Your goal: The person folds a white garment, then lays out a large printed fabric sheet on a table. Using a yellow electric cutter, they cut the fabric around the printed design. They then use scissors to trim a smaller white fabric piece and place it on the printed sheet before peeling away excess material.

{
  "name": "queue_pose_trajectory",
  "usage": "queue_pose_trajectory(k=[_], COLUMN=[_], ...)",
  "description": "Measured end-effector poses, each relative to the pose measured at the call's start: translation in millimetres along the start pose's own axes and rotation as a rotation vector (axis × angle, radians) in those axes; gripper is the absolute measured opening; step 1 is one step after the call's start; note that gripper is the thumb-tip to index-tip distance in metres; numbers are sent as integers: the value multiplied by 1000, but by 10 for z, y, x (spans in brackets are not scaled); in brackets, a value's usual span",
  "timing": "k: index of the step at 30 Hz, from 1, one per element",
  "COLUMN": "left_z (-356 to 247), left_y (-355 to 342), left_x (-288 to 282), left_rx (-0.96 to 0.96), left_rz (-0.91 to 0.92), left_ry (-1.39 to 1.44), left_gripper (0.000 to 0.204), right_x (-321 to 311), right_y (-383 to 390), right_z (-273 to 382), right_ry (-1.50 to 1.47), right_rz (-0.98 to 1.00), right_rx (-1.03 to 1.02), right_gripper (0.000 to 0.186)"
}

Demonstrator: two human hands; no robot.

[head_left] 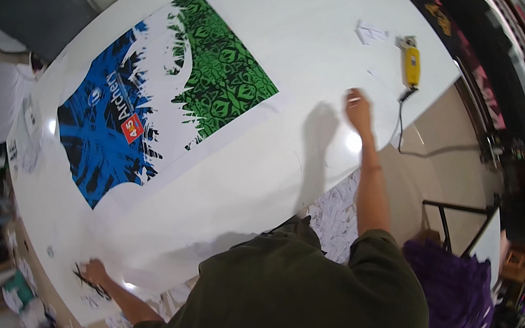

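At the lower left of the white table, my left hand [94,269] is closed at a pair of black scissors [88,281], which lie along its outer side. My right hand [357,110] is raised over the right part of the table, fingers curled in, with a small pale bit at the fingertips too small to name. Between the hands, further off, a printed fabric panel [228,77] lies flat, patterned green, white and blue with lettering and a small red square. Its white border shows along the near edge.
A yellow handheld cutting tool [411,65] with a black cord lies at the table's right end, beside white scraps [370,32]. White offcuts [336,212] are heaped below the near edge. Purple fabric [446,298] is piled at the right. A round metallic item [51,252] sits by my left hand.
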State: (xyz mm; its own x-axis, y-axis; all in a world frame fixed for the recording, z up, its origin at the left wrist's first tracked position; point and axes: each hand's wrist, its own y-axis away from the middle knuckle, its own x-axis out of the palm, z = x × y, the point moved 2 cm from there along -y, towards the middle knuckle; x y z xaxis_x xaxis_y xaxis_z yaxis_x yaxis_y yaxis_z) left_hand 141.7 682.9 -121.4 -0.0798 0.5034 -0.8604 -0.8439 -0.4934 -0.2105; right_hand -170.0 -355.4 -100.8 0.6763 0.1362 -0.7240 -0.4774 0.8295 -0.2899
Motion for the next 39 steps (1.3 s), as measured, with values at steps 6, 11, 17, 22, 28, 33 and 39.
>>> queue_pose_trajectory(k=[6, 11, 17, 22, 28, 33, 39], left_z=[-2725, -3890, -4691, -4581, -4520, -4261, -3958], left_y=[2099, 3857, 5007, 5061, 4896, 3865, 3328], left_x=[-1835, -3598, -4272, -4084, -3961, -3566, -3417], left_rx=[482, 1116, 1342, 1329, 1270, 921, 865], left_rz=[61, -48, 37, 124, 114, 57, 366], left_ry=[788, 908, 860, 720, 776, 750, 669], left_gripper=[78, 66, 65, 70, 72, 87, 119], right_x=[-1209, -887, -1230, -1159, -1238, -1255, -986], right_y=[-2042, -2708, -3008, -2612, -1928, -615, 636], right_z=[-1791, -2590, -3464, -2803, -1991, -312, 718], right_ry=[457, 434, 173, -621, -888, -585, 18], right_rz=[-313, -62, 218, 328, 428, 447, 716], right_rx=[268, 781, 717, 903, 754, 527, 117], right_gripper=[55, 73, 86, 74, 61, 51, 68])
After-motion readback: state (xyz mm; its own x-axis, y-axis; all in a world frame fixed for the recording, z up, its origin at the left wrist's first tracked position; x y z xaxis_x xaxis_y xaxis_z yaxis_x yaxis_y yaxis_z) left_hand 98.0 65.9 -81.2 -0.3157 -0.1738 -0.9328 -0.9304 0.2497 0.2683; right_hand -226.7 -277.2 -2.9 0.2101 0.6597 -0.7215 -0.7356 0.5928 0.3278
